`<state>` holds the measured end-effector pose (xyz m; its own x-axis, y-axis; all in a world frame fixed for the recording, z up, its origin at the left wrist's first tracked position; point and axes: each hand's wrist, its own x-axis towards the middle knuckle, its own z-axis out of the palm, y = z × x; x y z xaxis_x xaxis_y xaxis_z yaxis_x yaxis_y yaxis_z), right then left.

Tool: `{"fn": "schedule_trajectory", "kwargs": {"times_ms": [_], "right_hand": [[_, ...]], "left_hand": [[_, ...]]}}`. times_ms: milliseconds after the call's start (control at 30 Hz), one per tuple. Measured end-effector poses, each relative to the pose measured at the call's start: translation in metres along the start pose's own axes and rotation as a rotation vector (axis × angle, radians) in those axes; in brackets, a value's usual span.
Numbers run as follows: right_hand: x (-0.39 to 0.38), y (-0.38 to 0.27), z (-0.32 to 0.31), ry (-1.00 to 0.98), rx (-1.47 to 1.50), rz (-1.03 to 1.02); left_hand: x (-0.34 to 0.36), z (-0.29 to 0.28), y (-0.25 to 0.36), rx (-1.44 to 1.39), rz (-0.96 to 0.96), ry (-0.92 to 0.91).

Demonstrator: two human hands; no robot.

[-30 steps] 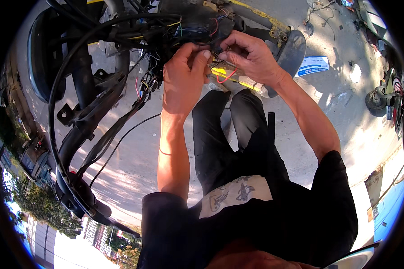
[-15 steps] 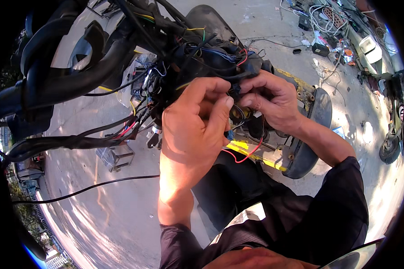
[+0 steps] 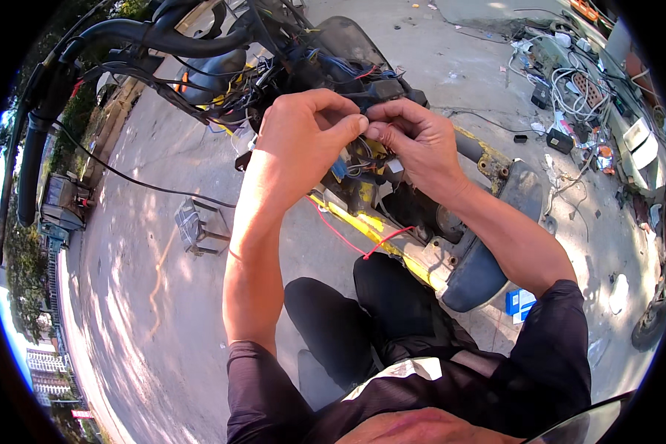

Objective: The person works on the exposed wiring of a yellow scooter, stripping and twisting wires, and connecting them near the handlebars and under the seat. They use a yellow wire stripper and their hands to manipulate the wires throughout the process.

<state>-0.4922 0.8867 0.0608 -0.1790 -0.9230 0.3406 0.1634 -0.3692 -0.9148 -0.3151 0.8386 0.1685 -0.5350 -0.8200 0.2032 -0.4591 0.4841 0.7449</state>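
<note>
My left hand (image 3: 292,144) is closed, thumb and forefinger pinched over the wiring of a partly stripped two-wheeler. My right hand (image 3: 423,148) is closed the same way, its fingertips almost meeting the left ones. Whatever lies between the fingertips is too small and covered to make out. Just below the hands sit a blue connector (image 3: 339,169), a white connector (image 3: 394,166) and a loose bundle of thin wires (image 3: 361,159). A red wire (image 3: 338,235) loops down past the yellow frame (image 3: 362,228). More coloured wires (image 3: 340,65) spread out beyond my fingers.
The black handlebar (image 3: 163,41) reaches to the upper left, with a black cable (image 3: 140,177) hanging from it. A small stool (image 3: 198,226) stands at left. Cables and scrap (image 3: 570,89) litter the ground at upper right. A blue box (image 3: 520,303) lies by my right elbow.
The view has shifted, showing more of the handlebar and ground. My fingertips have come closer together, with both hands still pinched at the wiring.
</note>
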Motion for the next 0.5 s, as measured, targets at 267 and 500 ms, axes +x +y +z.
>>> {"fn": "schedule_trajectory", "kwargs": {"times_ms": [267,500], "right_hand": [[0.003,0.009,-0.004,-0.005,0.110,-0.089],[0.001,0.007,0.005,-0.001,0.040,-0.162]], "left_hand": [[0.005,-0.001,0.015,0.208,-0.034,-0.051],[0.006,-0.002,0.023,0.254,-0.103,-0.069]]}}
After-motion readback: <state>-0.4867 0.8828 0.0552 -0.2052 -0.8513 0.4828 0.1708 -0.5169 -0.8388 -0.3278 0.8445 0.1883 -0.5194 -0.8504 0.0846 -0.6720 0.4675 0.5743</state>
